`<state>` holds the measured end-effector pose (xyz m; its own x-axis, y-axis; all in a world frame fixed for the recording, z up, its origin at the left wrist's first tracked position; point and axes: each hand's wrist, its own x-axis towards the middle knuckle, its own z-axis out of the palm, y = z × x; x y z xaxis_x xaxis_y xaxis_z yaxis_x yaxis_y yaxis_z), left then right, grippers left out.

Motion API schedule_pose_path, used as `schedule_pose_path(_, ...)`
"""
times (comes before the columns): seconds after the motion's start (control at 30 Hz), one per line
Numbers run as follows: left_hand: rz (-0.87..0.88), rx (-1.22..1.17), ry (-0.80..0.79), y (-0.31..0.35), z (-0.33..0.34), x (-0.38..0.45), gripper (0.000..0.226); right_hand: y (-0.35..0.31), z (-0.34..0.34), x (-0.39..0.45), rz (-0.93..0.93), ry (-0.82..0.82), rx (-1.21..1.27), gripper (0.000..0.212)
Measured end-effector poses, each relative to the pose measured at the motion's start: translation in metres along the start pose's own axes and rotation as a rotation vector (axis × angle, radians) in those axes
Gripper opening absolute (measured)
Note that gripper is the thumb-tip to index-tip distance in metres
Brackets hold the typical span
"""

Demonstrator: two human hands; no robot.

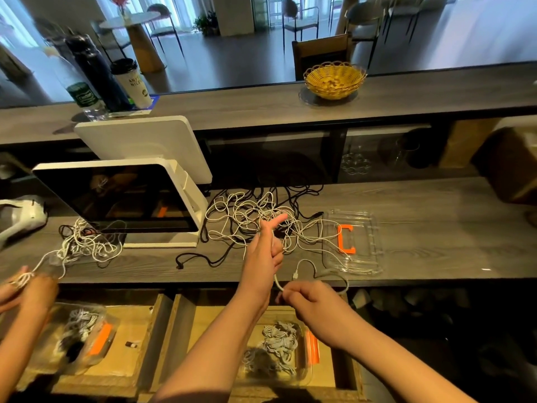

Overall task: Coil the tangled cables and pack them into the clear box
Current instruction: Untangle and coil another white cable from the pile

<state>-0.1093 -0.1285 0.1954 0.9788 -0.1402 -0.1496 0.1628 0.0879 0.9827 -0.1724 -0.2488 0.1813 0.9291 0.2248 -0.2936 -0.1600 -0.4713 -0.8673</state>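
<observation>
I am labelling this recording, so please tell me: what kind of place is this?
Probably a café or shop service counter. A point-of-sale terminal with two screens stands on the work surface, a takeaway cup sits on the raised customer ledge, and round tables and chairs fill the room beyond.

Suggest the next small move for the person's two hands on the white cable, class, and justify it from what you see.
Probably draw the white cable further out of the tangled pile toward the right hand, which pinches one end. The left hand grips it nearer the pile, so only a short stretch is free. The clear box on the counter holds no coil yet.
</observation>
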Motion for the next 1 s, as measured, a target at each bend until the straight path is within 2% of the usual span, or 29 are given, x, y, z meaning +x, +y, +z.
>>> schedule_pose_path(0.1,-0.022,0.171,-0.018,-0.006,-0.008,0.003,0.055,-0.008,0.005,0.000,-0.053,0.034,-0.059,0.021)
schedule_pose_path(0.2,-0.069,0.270,-0.063,-0.010,-0.019,0.004,0.056,-0.018,0.007,0.001,-0.114,0.090,-0.014,0.016)
schedule_pose_path(0.33,-0.154,0.311,-0.178,-0.003,-0.035,0.003,0.046,-0.031,0.006,0.004,-0.169,0.105,0.016,0.017)
schedule_pose_path(0.43,-0.185,0.428,-0.249,0.003,-0.043,-0.001,0.036,-0.035,0.006,0.008,-0.190,0.140,-0.085,0.013)
schedule_pose_path(0.6,-0.409,0.334,-0.382,0.005,-0.059,-0.009,0.048,-0.035,0.011,0.012,-0.237,0.275,-0.288,0.010)
schedule_pose_path(0.7,-0.432,0.380,-0.512,0.010,-0.064,-0.013,0.060,-0.036,0.013,0.010,-0.195,0.378,-0.301,0.014)
schedule_pose_path(0.83,-0.370,0.582,-0.750,0.021,-0.070,-0.016,0.040,-0.035,0.007,0.005,-0.172,0.431,-0.333,0.018)
schedule_pose_path(0.9,-0.404,0.610,-0.816,0.025,-0.075,-0.015,0.036,-0.036,0.006,0.002,-0.189,0.426,-0.365,0.019)
schedule_pose_path(1.0,-0.504,0.573,-0.903,0.032,-0.079,-0.015,0.054,-0.044,0.006,-0.003,-0.287,0.435,-0.402,0.013)
